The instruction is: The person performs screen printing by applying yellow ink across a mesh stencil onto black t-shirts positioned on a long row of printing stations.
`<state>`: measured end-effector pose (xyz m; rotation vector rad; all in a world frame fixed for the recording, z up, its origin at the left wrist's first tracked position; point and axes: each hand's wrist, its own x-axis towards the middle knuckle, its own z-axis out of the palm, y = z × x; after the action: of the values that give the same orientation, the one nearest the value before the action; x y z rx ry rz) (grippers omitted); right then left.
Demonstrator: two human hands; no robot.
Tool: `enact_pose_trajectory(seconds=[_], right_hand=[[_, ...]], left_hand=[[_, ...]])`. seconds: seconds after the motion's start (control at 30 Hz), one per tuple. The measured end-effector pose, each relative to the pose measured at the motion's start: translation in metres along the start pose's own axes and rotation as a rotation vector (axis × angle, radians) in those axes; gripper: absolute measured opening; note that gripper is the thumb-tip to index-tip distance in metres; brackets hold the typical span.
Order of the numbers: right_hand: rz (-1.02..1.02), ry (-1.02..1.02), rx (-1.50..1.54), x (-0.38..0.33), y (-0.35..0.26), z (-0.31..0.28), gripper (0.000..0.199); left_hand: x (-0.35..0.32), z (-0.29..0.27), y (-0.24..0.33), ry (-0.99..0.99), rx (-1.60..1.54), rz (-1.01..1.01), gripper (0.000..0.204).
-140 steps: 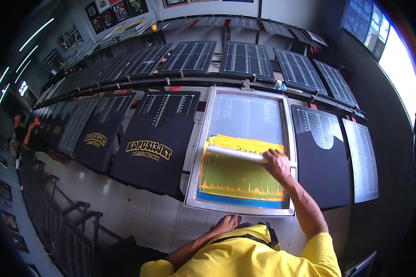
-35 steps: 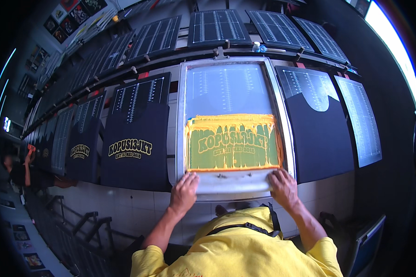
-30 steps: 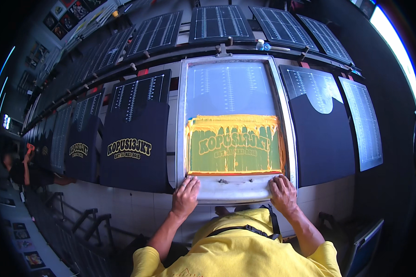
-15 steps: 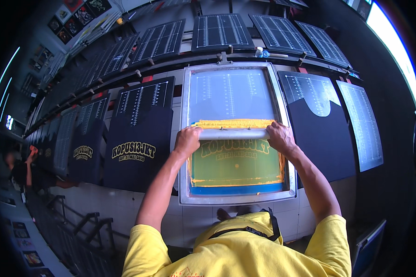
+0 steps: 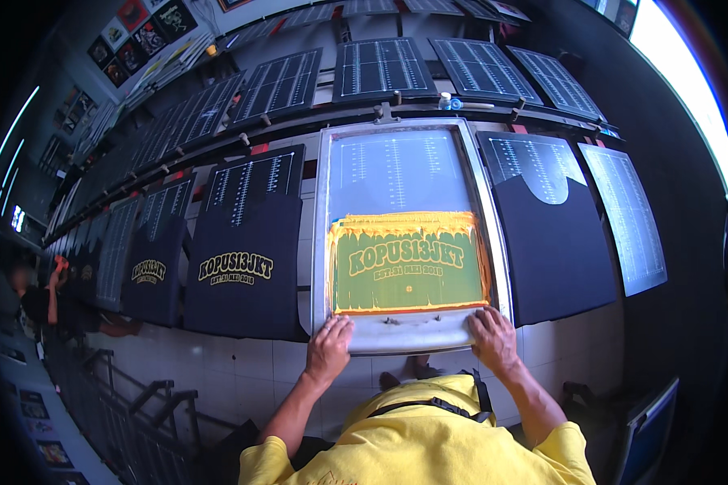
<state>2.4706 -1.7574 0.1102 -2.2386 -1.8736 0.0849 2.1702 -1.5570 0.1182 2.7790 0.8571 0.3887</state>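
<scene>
A wide squeegee (image 5: 408, 327) lies across the near end of a metal-framed printing screen (image 5: 324, 194). My left hand (image 5: 329, 346) grips its left end, and my right hand (image 5: 493, 335) its right end, fingers wrapped over the handle. Beyond the squeegee shows the green stencil area (image 5: 408, 289) with curved lettering. Yellow ink (image 5: 408, 220) forms a thick ragged band along the stencil's far edge, with smears down both sides and a thin line beside the blade. Pale mesh covers the far half, and a ruled board shows through it.
Dark shirts lie on boards at the left (image 5: 239, 279) and right (image 5: 554, 250); the left ones carry yellow lettering. A bare ruled board (image 5: 624, 222) stands far right. Behind the rail, more boards (image 5: 384, 69) line up near a small white bottle (image 5: 445, 100). Another person (image 5: 44, 299) is at far left.
Both hands have drawn the squeegee toward me, from the stencil's far edge to the screen's near end. The lettering it partly covered now shows whole, and the head view has shifted slightly.
</scene>
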Motion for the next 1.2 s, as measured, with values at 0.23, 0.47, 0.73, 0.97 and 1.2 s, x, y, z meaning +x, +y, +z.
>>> enact_pose_trajectory(seconds=[0.23, 0.47, 0.73, 0.97, 1.2], right_hand=[[0.033, -0.095, 0.026, -0.02, -0.014, 0.0, 0.07], [0.084, -0.124, 0.243, -0.017, -0.016, -0.014, 0.081], [0.453, 0.241, 0.324, -0.003, 0.047, 0.007, 0.036], [0.838, 0.411, 0.85, 0.006, 0.072, 0.057, 0.018], [0.815, 0.442, 0.836, 0.018, 0.072, 0.063, 0.016]], left_hand=[[-0.023, 0.0, 0.022, -0.2, 0.097, -0.053, 0.048], [-0.026, -0.014, 0.042, -0.285, 0.05, -0.122, 0.061], [-0.023, 0.013, -0.012, 0.173, -0.247, -0.441, 0.058], [-0.019, 0.055, -0.061, 0.223, -0.208, -0.831, 0.028], [-0.004, 0.054, -0.061, 0.268, -0.214, -0.849, 0.027]])
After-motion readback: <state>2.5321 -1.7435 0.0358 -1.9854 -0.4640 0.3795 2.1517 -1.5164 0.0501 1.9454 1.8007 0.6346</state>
